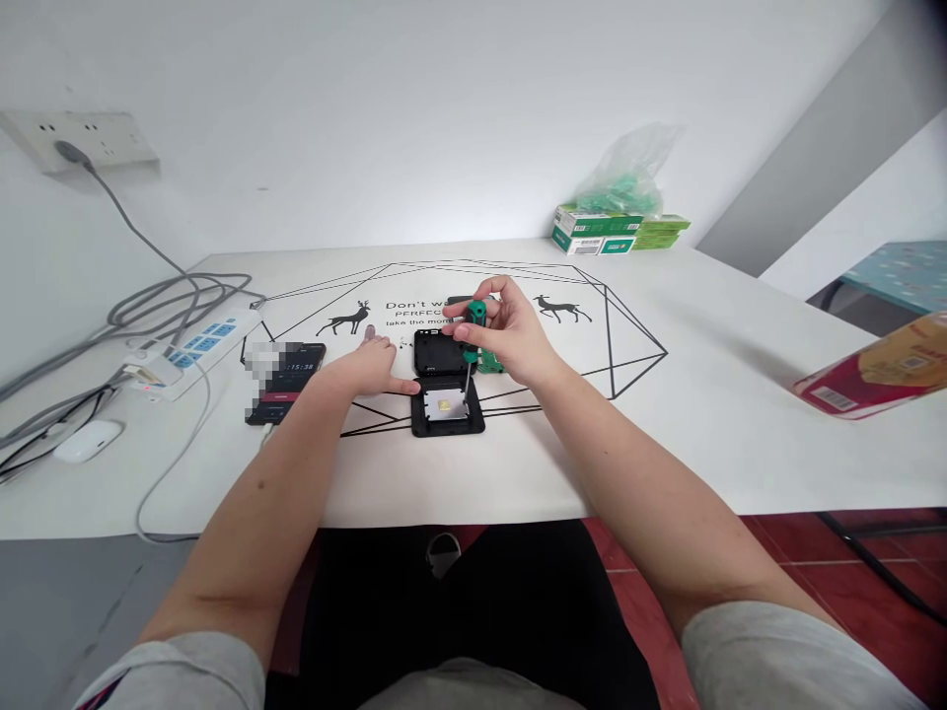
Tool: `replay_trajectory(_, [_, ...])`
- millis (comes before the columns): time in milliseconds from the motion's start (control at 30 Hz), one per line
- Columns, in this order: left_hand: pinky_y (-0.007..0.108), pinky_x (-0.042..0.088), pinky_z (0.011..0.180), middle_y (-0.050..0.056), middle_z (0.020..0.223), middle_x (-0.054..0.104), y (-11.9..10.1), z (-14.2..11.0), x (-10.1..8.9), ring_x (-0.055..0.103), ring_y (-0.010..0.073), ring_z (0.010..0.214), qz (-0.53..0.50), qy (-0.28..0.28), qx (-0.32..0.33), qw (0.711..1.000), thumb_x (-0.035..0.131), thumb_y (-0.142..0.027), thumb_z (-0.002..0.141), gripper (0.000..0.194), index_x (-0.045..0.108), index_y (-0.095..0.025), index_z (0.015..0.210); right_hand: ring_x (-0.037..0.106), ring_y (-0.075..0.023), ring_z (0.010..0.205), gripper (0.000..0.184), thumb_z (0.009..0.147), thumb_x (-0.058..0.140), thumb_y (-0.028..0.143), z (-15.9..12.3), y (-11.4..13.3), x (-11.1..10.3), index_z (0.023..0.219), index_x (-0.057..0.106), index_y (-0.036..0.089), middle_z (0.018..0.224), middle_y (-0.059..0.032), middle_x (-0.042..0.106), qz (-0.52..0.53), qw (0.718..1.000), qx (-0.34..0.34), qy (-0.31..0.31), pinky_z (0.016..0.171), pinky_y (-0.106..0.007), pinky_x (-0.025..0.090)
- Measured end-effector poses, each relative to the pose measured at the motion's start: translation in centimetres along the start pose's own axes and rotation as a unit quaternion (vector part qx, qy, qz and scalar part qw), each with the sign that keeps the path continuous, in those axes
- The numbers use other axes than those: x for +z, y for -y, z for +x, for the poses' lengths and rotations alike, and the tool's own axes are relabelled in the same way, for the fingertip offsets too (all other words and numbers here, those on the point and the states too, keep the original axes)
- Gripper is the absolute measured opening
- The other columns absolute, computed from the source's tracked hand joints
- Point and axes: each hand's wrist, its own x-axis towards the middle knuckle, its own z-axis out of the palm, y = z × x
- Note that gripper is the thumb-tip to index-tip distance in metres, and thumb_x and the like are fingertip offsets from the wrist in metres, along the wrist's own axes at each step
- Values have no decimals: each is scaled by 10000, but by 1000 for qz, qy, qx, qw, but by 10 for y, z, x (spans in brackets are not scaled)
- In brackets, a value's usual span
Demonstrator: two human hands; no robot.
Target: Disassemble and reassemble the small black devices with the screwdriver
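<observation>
My right hand point(507, 330) grips a screwdriver point(476, 316) by its green handle. The shaft points down, and its tip meets the right side of a silver plate point(438, 404) set in a black plastic housing point(448, 429). My left hand point(372, 367) lies on the table with its fingers out, and its thumb touches the housing's upper left edge. Just behind the housing is another black case part point(436, 353). A green circuit board point(489, 363) shows partly beneath my right hand; the rest of it is hidden.
To the left are a phone point(288, 383) with a running timer, a power strip point(203, 345), loose cables point(178, 286) and a white earbud case point(89, 441). Green and white boxes point(598, 232) with a plastic bag point(628, 173) stand against the wall. A red-yellow package point(877, 370) is at right.
</observation>
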Motion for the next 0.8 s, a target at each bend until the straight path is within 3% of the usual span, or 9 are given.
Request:
replay_trajectory(233, [547,260,1346,308,1792,331,0,0,1,38,478,1734,17,-5,3,1000,532,-920,878,1221,430,-2,1676,691,-242,1208,275,883,779,410,0,2,-2,1110,659,312,1297,-27,743,-27,1000,-5,9,1059,-475,583])
replay_trajectory(367, [558,233,1356,312,1782,350,2,1,1,51,493,1729,9,-9,10,1000,538,-912,876,1220,437,10,1669,636,-223,1048,222,910,687,369,1,-1,-5,1115,754,316,1167,-25,680,-91,995,-27,-25,986,-442,570])
replay_trajectory(500, [557,251,1350,309,1798,316,3,2,3,27,484,1733,13,-8,5,1000,533,-916,875,1222,433,0,1677,604,-197,873,209,942,681,407,2,-3,-5,1113,748,307,994,-8,664,-75,997,-12,-33,873,-414,567])
replay_trajectory(633, [537,258,1350,315,1788,331,2,2,3,35,488,1731,16,-8,7,1000,533,-918,874,1219,448,6,1664,630,-176,860,331,894,818,539,3,-2,-3,1052,669,290,951,13,668,-60,997,-28,-46,829,-368,576])
replay_trajectory(733, [539,261,1348,310,1783,347,1,0,2,49,487,1731,17,-10,8,1000,533,-902,882,1197,445,-3,1668,680,-161,900,588,720,1006,503,2,-2,-1,1032,550,302,1007,24,730,-51,997,-38,-40,840,-332,597])
replay_trajectory(800, [537,260,1349,306,1794,327,-1,-1,0,48,481,1732,19,-7,4,1000,530,-886,892,1190,432,5,1675,723,-165,925,661,695,1028,477,1,-2,0,1051,496,311,1060,19,774,-32,999,-19,-24,864,-340,616])
